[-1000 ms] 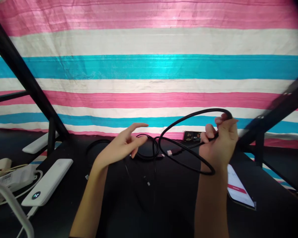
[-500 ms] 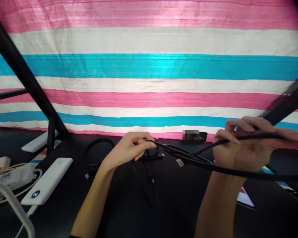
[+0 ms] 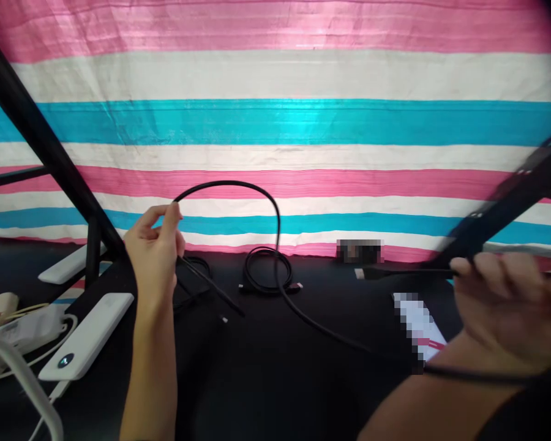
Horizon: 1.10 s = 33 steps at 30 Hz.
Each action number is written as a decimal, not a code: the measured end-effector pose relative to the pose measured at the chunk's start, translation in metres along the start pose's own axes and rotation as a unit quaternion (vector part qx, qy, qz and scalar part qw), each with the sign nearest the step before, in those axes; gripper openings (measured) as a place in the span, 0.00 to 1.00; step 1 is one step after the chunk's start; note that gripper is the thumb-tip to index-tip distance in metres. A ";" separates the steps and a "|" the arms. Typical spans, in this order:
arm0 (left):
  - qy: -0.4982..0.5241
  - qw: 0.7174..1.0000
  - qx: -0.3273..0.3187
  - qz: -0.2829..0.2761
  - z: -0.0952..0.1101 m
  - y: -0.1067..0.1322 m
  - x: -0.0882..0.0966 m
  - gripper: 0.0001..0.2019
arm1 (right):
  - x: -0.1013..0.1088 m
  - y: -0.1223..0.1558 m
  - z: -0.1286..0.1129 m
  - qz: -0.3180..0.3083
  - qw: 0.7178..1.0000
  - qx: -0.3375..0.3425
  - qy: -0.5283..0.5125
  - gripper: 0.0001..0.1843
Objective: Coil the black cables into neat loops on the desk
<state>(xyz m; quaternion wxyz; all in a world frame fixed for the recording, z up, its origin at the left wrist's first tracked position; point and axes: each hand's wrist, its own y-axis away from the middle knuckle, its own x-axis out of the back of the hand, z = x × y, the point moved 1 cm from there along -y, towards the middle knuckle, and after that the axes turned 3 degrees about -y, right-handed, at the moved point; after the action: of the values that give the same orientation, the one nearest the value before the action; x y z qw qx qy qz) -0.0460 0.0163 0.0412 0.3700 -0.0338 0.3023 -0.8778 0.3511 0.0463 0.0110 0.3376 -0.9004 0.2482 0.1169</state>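
Observation:
A long black USB cable (image 3: 278, 239) runs between my two hands, arching up from the left and sagging low toward the right. My left hand (image 3: 155, 251) is raised at the left, thumb and fingers pinched on the cable. A short length ending in a small plug (image 3: 224, 318) hangs below it. At the right edge my right hand (image 3: 509, 312), slightly blurred, has its fingers curled round the cable. From them a USB plug (image 3: 360, 274) sticks out leftward. Between the hands, a coiled black cable (image 3: 267, 288) lies on the black table (image 3: 266, 380). Another coil is partly hidden behind my left hand.
A white power bank (image 3: 89, 334) lies at the left, near a white adapter (image 3: 32, 331) with pale cords. A blurred-out flat object (image 3: 417, 318) rests by my right forearm, and a dark one (image 3: 360, 251) at the back. Black bars (image 3: 50, 141) slant before a striped sheet (image 3: 275, 122).
My left hand has moved left and up, my right hand right and down. The bunched cable strands have spread into one wide arch, and the USB plug now shows clearly.

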 end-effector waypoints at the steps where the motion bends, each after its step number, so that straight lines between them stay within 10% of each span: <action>1: 0.006 1.000 -0.008 0.020 0.000 -0.002 0.002 0.09 | 0.001 0.001 -0.001 -0.041 0.999 0.004 0.001 0.18; 6: 0.023 0.991 -0.073 0.110 0.010 0.002 0.005 0.07 | -0.008 0.006 0.009 -0.155 0.974 -0.058 0.157 0.12; 15: 0.128 0.978 -0.129 0.105 0.020 0.009 0.007 0.10 | -0.047 0.019 -0.001 -0.312 0.914 -0.032 0.256 0.11; 21: 0.203 0.976 -0.070 0.017 0.031 0.011 0.013 0.10 | -0.059 0.015 0.015 -0.273 0.940 0.003 0.204 0.10; 25: 0.117 0.981 -0.012 -0.152 0.037 0.020 0.015 0.08 | -0.061 0.015 0.015 -0.212 0.955 0.044 0.205 0.09; 33: 0.020 0.945 0.067 -0.321 0.029 0.047 -0.022 0.09 | -0.100 0.041 -0.005 -0.256 0.949 0.116 0.139 0.09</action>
<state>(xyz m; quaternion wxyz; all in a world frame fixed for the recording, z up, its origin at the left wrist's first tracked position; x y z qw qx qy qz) 0.0079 -0.0095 0.0423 0.0644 -0.0871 0.2235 -0.9687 0.2449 0.0531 0.0293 0.4207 -0.8955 0.0652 -0.1295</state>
